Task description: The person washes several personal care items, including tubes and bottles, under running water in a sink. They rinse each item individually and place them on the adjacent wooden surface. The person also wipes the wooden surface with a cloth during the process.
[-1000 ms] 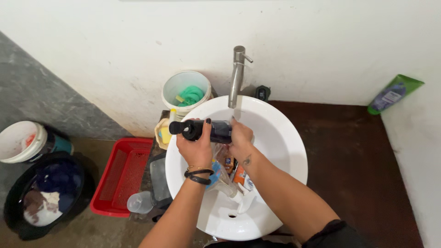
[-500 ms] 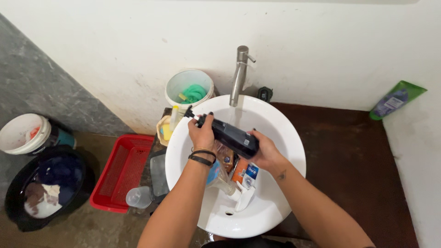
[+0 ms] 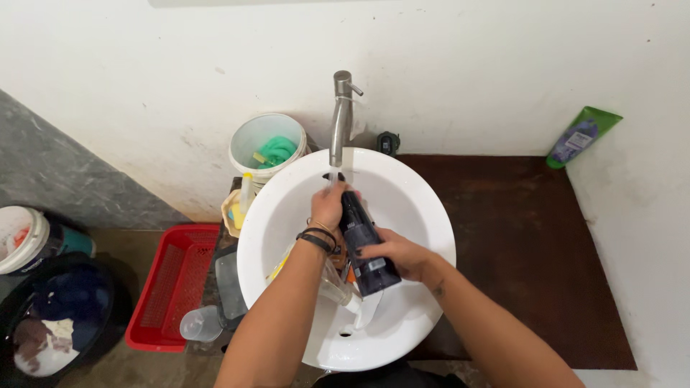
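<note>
Over the round white sink (image 3: pixel 424 215), both hands are closed on a dark bottle (image 3: pixel 365 248) that lies tilted, its top toward the steel tap (image 3: pixel 341 118). The left hand (image 3: pixel 329 207) wraps the bottle's upper end just below the spout; the right hand (image 3: pixel 399 255) curls around its lower body. More bottles (image 3: pixel 334 284) lie in the basin beneath. A brown tabletop (image 3: pixel 525 237) carries the sink.
</note>
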